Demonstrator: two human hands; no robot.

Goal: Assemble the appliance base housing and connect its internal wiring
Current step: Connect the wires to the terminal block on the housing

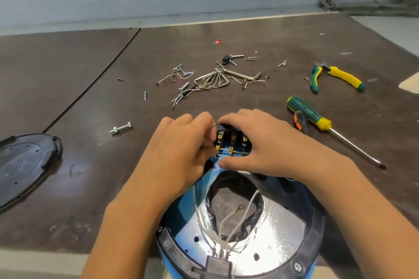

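Observation:
The blue appliance base housing (283, 240) lies open side up at the near table edge, white wires (226, 224) trailing inside, one ending in a loose ring terminal (239, 207). At its far end sits a black switch block (233, 140) with brass terminals. My left hand (181, 149) pinches a brass wire connector at the leftmost terminal. My right hand (260, 142) curls over the switch block, fingers on its far edge and thumb below the terminals. The black bottom cover (25, 165) lies at the left.
A green-yellow screwdriver (317, 120) lies right of my hands, pliers (335, 77) farther back right. A heap of hex keys, screws and wire bits (215, 79) sits mid-table. A white bolt (120, 128) lies to the left.

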